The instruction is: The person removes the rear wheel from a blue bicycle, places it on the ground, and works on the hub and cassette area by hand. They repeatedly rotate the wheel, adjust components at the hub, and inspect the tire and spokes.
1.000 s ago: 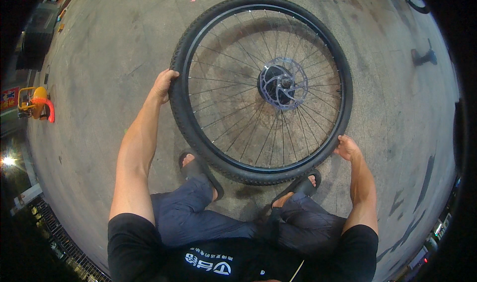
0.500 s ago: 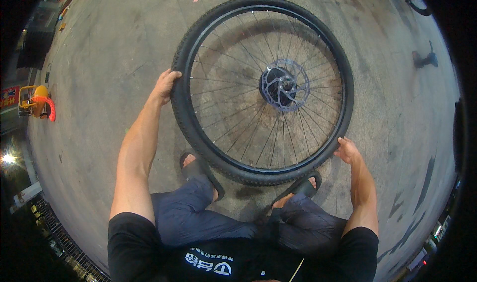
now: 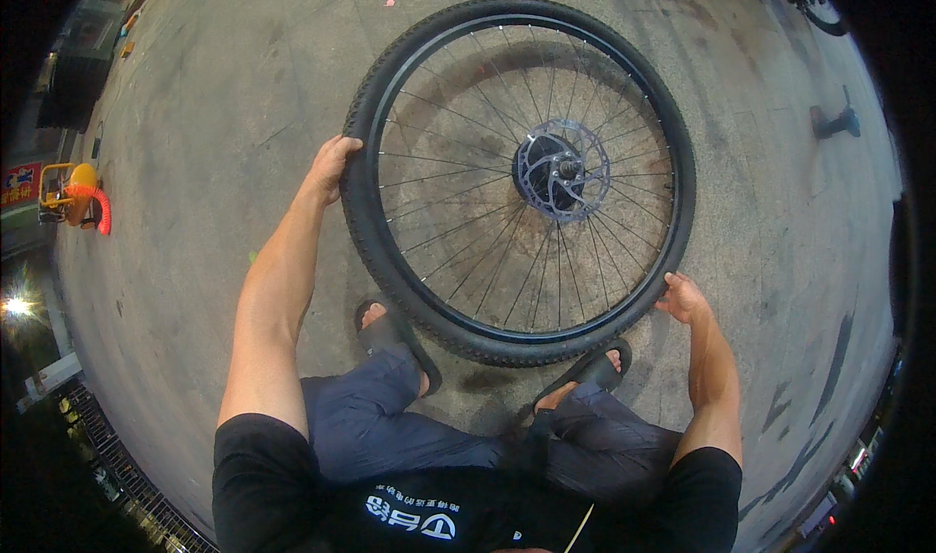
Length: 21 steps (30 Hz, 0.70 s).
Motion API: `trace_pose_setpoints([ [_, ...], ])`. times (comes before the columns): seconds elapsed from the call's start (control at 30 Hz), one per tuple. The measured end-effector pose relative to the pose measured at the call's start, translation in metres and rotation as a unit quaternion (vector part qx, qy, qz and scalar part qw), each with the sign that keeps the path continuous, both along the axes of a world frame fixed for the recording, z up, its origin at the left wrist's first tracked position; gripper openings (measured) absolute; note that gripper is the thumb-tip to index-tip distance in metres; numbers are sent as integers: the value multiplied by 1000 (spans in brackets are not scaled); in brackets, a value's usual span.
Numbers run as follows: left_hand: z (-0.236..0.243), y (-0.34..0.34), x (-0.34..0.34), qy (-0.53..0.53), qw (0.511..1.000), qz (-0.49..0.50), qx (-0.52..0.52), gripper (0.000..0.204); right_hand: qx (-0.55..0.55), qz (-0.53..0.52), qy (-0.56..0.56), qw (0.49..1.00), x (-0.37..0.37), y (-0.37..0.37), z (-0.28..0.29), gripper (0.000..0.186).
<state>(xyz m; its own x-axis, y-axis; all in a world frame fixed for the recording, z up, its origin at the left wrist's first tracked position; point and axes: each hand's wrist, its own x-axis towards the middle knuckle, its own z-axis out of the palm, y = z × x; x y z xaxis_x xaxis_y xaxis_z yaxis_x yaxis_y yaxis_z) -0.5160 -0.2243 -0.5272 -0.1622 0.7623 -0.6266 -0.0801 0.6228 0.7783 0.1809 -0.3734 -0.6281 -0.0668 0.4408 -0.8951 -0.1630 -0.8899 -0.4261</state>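
1. The wheel (image 3: 546,182) is over the pavement (image 3: 224,95), well in from its left edge; ground contact is unclear.
2. Left hand (image 3: 334,168) holds the tire's (image 3: 362,202) left side; right hand (image 3: 685,299), its lower right.
3. Likely stiff, heaviest at the hub (image 3: 566,169); grippy tire suits holding, thin spokes (image 3: 560,280) less so.

My left hand (image 3: 333,168) grips a bicycle wheel (image 3: 534,175) at its left side, thumb over the black knobbly tyre (image 3: 363,202). My right hand (image 3: 685,297) holds the same tyre at near right, thumb on top, fingers partly hidden. Disc rotor (image 3: 588,187) faces up; thin spokes (image 3: 560,275) radiate outward. A dark curved shadow (image 3: 468,65) on the paving (image 3: 224,124) shows through the far spokes. Contact of near edge with paving: cannot tell. My dark sandals (image 3: 400,340) stand by that edge. Far left: yellow device (image 3: 83,177), orange-red hose (image 3: 100,207). Far right: dark object (image 3: 837,122), kind unclear.
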Motion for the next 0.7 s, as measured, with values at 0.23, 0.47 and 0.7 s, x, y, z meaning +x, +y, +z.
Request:
trace_pose_setpoints([
  [0.23, -3, 1, -5, 4, 1000, 0, 12, 35, -3, 3, -26, 1000, -4, 4, 5, 32],
  [0.47, 2, -1, -3, -7, 1000, 3, 5, 39, -5, 16, -18, 1000, -7, 3, 11, 30],
  [0.7, 3, -1, -4, -6, 1000, -1, 3, 33, -2, 23, -3, 1000, -5, 4, 6, 26],
])
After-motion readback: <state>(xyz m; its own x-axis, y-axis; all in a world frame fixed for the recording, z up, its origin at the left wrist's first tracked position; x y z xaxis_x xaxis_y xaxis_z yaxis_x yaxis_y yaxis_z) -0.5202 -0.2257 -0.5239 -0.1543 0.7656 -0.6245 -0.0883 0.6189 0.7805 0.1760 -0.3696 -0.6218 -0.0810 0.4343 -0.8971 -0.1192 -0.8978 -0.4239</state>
